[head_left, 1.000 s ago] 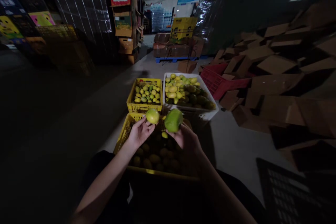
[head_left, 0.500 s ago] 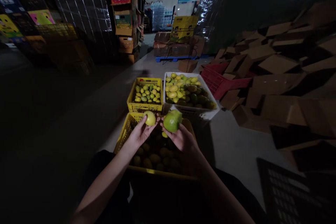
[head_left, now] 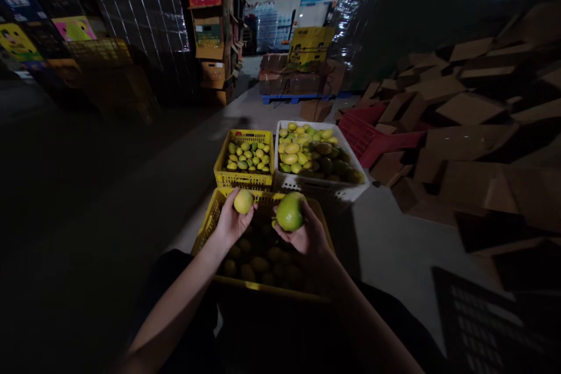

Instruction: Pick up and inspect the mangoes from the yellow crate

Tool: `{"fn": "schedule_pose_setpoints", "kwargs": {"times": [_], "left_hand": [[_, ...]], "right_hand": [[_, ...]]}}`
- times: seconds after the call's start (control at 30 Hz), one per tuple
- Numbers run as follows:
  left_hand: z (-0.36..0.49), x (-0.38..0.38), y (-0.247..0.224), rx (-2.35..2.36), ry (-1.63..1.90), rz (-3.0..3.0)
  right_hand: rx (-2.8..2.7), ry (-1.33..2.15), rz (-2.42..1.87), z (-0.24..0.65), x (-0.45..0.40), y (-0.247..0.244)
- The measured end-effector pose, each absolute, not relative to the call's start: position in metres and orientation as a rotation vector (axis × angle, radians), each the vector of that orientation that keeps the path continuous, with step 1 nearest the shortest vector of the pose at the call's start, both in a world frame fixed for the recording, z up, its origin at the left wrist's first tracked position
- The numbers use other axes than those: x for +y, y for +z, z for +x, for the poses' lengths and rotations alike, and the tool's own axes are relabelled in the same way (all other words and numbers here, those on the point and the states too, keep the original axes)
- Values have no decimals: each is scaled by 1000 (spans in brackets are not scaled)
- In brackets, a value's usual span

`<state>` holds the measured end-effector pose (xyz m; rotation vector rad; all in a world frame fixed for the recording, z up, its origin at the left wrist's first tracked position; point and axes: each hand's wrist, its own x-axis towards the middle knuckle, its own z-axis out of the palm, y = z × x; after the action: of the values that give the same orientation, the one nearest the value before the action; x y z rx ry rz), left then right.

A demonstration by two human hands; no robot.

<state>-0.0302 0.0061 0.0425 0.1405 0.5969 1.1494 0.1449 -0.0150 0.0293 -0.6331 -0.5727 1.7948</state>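
My left hand (head_left: 233, 223) holds a small yellow fruit (head_left: 243, 201) between thumb and fingers. In my right hand (head_left: 308, 231) rests a larger green fruit (head_left: 290, 211), its fingers curled round the underside. Both hands are over a yellow crate (head_left: 258, 287) whose fruit lies in deep shadow. Behind it on the left stands a smaller yellow crate (head_left: 243, 180) with small yellow and green fruits. Beside that, a white crate (head_left: 322, 187) is heaped with larger yellow and green fruits.
A red crate (head_left: 372, 137) lies tilted among a pile of cardboard boxes (head_left: 468, 158) at the right. Farther back are a blue pallet (head_left: 291, 98) with yellow boxes (head_left: 309, 47) and stacked cartons (head_left: 210, 35). A dark crate (head_left: 473, 321) is at the lower right.
My hands have moved a little apart, each still with its fruit. The left fruit shifted left and the green one right and slightly down. The view has also shifted slightly.
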Motion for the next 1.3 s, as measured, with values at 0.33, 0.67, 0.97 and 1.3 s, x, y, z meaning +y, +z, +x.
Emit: {"fn": "schedule_pose_setpoints", "kwargs": {"times": [0.33, 0.67, 0.97, 1.3], "left_hand": [[-29, 10, 39, 724, 1048, 72], [-30, 12, 34, 807, 959, 30], [-26, 11, 26, 725, 1032, 238], [-41, 7, 18, 670, 914, 624]], "right_hand": [[-293, 1764, -736, 146, -8, 26], [-286, 1835, -726, 149, -14, 20], [-275, 1852, -914, 150, -4, 9], [-458, 1872, -648, 151, -14, 9]]}}
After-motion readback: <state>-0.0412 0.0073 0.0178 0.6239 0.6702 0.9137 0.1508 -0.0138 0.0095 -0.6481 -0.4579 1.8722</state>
